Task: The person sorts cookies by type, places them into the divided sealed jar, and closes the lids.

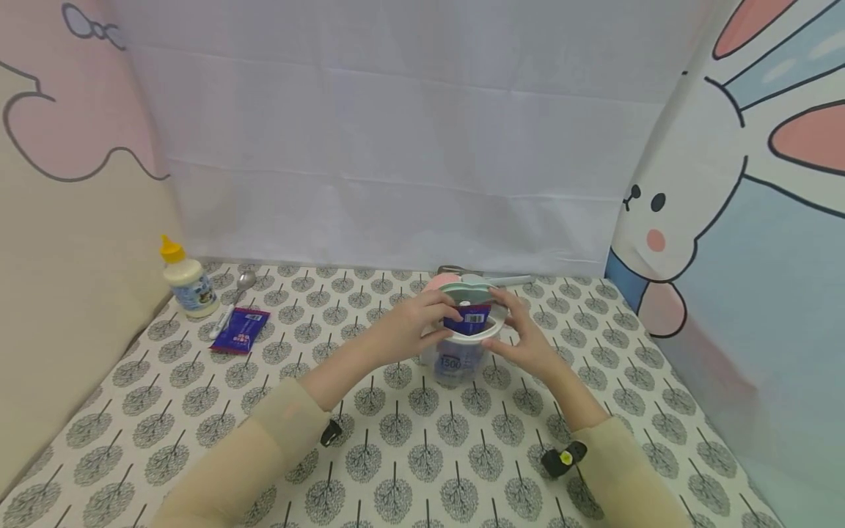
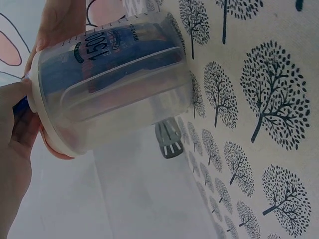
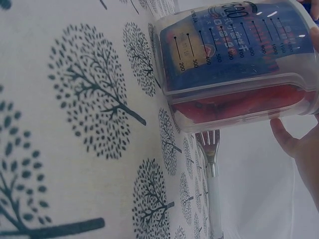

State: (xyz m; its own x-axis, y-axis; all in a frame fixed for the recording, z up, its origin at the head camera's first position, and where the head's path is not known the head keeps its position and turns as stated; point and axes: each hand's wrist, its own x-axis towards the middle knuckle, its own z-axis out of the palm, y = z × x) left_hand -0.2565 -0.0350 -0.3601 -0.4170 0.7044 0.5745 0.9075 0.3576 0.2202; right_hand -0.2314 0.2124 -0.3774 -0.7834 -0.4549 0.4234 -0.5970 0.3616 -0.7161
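A clear plastic canister (image 1: 455,363) with a white rim and "1500" on its front stands upright, its greenish flip lid (image 1: 467,292) raised at the back. A purple snack packet (image 1: 475,320) sticks out of its mouth. My left hand (image 1: 422,326) pinches that packet at its left edge, with the thumb by the rim. My right hand (image 1: 528,345) grips the canister at the right of its mouth, thumb on the front of the rim and fingers near the lid. Through the canister wall, blue and red packaging (image 3: 239,102) shows inside.
Behind the canister lie a fork with a pale handle (image 1: 511,280) and a pink round thing (image 1: 441,280). At the left stand a glue-like bottle with a yellow cap (image 1: 191,286), a spoon (image 1: 246,280) and another purple packet (image 1: 240,330). A hanging cloth (image 1: 396,147) backs the table.
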